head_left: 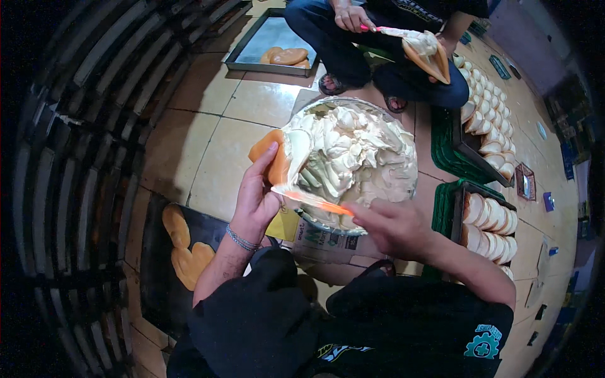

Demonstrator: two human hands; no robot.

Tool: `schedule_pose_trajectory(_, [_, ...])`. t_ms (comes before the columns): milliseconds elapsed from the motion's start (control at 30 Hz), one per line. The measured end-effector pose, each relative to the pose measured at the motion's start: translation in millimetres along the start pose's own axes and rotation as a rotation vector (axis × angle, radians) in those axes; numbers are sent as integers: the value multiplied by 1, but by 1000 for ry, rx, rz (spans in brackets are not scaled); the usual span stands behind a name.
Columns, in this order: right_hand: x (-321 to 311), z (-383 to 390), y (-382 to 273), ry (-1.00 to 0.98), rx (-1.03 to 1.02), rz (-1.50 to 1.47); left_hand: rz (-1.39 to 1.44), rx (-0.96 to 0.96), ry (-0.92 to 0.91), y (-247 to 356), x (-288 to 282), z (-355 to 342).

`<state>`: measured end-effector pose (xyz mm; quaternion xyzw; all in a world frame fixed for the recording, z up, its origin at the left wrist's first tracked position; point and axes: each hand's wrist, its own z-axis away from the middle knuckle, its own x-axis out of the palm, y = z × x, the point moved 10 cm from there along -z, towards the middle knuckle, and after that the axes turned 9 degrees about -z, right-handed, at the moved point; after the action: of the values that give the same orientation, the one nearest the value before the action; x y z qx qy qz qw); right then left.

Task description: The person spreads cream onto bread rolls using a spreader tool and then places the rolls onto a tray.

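Observation:
My left hand (258, 195) grips a brown bread bun (266, 157) at the left rim of a large round tub, with pale cream on the bun's right side. My right hand (387, 227) is closed on the orange handle of a spatula (328, 205), whose cream-coated blade reaches left to the bun's lower edge and is slightly blurred. The tub holds a heap of cream (359, 142) and stands on flattened cardboard (283, 223). A dark tray (157, 271) with several plain buns (188, 264) lies at my lower left.
A co-worker (328, 44) sits opposite with a spatula and creamed bun. A metal tray (236, 47) with buns lies at upper left. Green crates (447, 142) and dark trays of cream-edged buns (488, 227) line the right. Slatted racks (82, 189) stand along the left.

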<state>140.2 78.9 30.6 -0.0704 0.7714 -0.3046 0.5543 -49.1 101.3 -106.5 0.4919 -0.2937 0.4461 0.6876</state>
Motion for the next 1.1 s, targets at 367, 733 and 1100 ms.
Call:
schedule_pose_trajectory(367, [-27, 19, 112, 495, 525, -873, 188, -168, -273, -19, 23, 14])
schedule_pose_trajectory(733, [-11, 25, 109, 366, 498, -1035, 108, -218, -285, -21, 28, 26])
schedule_pose_trajectory(1100, [-12, 23, 83, 342, 370, -678, 53, -64, -259, -7, 28, 19])
